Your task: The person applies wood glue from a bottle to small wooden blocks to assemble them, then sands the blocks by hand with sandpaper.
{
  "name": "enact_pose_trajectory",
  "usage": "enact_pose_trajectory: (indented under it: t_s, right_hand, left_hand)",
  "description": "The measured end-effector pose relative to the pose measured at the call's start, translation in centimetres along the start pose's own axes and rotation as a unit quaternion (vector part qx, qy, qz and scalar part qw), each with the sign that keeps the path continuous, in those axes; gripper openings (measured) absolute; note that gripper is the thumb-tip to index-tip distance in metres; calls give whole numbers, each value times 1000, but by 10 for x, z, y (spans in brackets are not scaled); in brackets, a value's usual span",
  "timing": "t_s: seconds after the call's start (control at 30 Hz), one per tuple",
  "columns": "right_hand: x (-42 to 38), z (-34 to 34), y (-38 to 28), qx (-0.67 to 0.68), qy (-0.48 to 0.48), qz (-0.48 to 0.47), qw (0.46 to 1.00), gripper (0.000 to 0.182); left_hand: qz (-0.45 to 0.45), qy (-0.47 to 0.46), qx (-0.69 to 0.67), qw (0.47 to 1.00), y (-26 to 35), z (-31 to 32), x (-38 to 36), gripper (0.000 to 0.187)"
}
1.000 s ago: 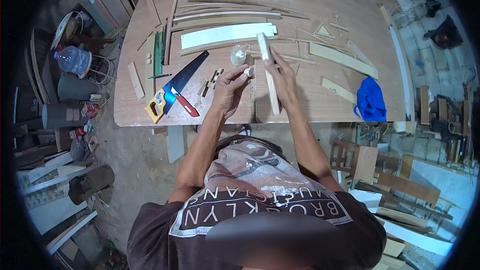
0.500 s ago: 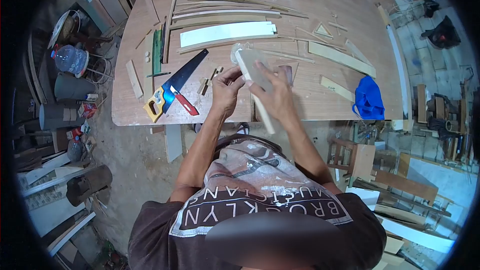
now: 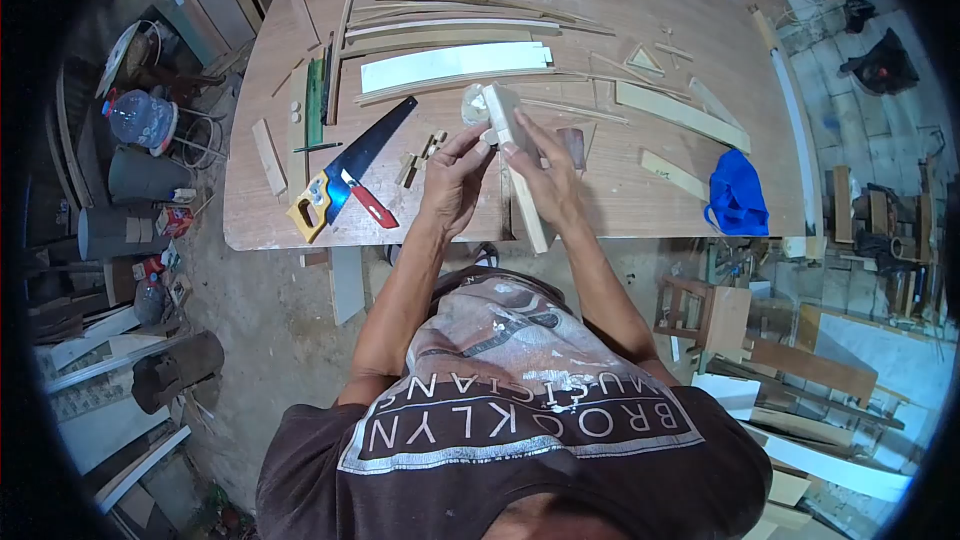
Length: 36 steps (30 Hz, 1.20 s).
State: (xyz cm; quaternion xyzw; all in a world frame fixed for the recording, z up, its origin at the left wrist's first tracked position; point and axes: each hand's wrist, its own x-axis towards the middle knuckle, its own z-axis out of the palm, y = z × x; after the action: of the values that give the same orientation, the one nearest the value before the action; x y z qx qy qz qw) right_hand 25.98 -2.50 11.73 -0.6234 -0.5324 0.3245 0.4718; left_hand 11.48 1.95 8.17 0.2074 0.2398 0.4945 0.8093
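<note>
Above the table's near edge, my right hand (image 3: 545, 175) is wrapped round a pale wooden piece (image 3: 518, 175) that stands on its narrow side, its long strip pointing toward me. My left hand (image 3: 458, 178) is closed at the piece's left side, fingertips pinching a small light block (image 3: 489, 137) against it. Just beyond the fingers lies a round whitish container (image 3: 474, 103). Small wooden bits (image 3: 408, 170) are left of my left hand. Further left are a handsaw (image 3: 362, 155) with a yellow handle and a red cutter (image 3: 372, 205).
The wooden table (image 3: 620, 210) bears long thin strips, a white panel (image 3: 450, 68), a small triangular frame (image 3: 643, 60) and a blue bag (image 3: 738, 195). A water bottle (image 3: 140, 118) stands at the left. Boards (image 3: 810, 370) are piled at the lower right.
The wooden piece has turned so its narrow side faces up, and its near end has shifted slightly. My right hand has turned with it, and my left fingers have come against its side.
</note>
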Motion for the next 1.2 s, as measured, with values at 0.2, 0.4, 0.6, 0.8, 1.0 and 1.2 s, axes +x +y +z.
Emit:
enact_pose_trajectory:
  t_s: [0.2, 0.4, 0.6, 0.8, 1.0, 1.2]
  right_hand:
    - [-16, 5, 3, -18, 9, -49, 999, 58]
    - [30, 2, -12, -202, -30, 18, 979, 61]
    - [47, -12, -5, 145, -21, 131, 980, 60]
    - [25, -1, 0, -207, -50, 36, 976, 65]
    - [16, -12, -2, -40, 30, 8, 999, 59]
    - [17, 4, 25, -174, 67, -23, 982, 57]
  left_hand:
    - [42, 58, 119, 990, -2, 2, -2, 31]
    - [99, 22, 365, 926, -15, 1, -9, 29]
    - [89, 69, 327, 938, -7, 6, -8, 29]
    - [118, 57, 329, 935, -8, 8, -11, 27]
    - [6, 106, 79, 991, -9, 12, -7, 24]
    - [-23, 81, 70, 994, -26, 6, -14, 22]
